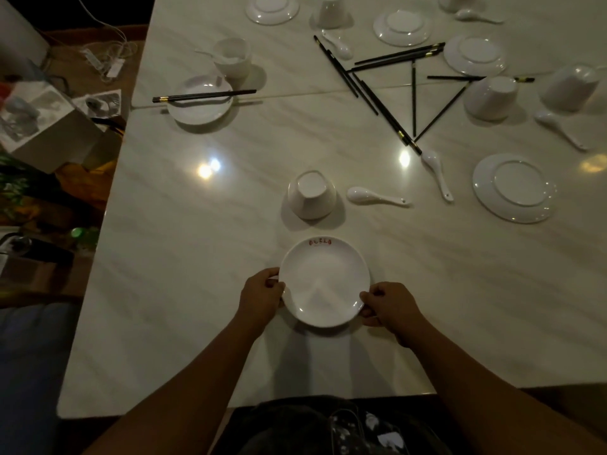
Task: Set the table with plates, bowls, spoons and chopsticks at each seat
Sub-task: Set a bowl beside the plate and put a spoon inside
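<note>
A white plate (325,281) with red marks on its far rim sits right side up near the front edge of the marble table (197,290). My left hand (261,298) grips its left rim and my right hand (389,305) grips its right rim. Just beyond it stands an upside-down white bowl (311,195), with a white spoon (376,197) lying to its right. A second spoon (437,174) lies further right, at the tip of a loose heap of black chopsticks (377,93).
At the far left, a plate (198,100) carries a pair of chopsticks (203,95), with a bowl holding a spoon (231,59) behind it. Several upside-down plates (514,188), bowls (489,98) and spoons (558,128) are scattered right and far. Boxes and cables lie off the left edge.
</note>
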Tool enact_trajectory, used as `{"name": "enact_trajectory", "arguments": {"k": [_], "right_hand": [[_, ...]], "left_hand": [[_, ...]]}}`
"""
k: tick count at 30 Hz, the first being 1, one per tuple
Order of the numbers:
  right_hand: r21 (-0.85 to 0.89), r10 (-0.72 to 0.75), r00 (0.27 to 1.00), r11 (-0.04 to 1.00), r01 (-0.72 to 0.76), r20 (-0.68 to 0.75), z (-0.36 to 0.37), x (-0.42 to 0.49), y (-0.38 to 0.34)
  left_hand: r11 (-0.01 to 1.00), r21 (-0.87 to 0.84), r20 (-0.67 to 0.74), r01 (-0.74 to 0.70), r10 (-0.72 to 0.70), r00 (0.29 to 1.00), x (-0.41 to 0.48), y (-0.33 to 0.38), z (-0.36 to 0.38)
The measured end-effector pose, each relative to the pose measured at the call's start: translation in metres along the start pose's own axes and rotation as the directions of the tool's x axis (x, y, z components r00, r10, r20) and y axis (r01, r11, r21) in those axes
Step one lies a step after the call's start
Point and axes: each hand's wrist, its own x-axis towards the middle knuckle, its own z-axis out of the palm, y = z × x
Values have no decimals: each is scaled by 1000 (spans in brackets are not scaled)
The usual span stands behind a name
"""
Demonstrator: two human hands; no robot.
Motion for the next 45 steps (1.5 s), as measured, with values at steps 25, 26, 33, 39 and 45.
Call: {"name": "enact_trajectory", "arguments": {"k": [25, 26, 33, 39, 45], "right_hand": [[-568, -411, 907, 727, 385, 90, -12, 70, -94], [-623, -422, 897, 669, 406, 131, -9, 79, -97], [-762, -511, 774, 307, 570, 373, 8, 114, -103], [-713, -525, 750, 334, 617, 403, 6, 120, -103], [-461, -565, 818, 701, 544, 107, 8, 93, -130]], "left_hand": [[865, 429, 1, -262, 289, 957, 71, 80, -5], [838, 464, 13, -288, 318, 948, 78, 92, -1], [658, 672, 224, -340, 258, 940, 123, 149, 43], [597, 706, 315, -381, 218, 924, 141, 155, 42], [919, 221, 181, -326, 290, 940, 123, 150, -10]]}}
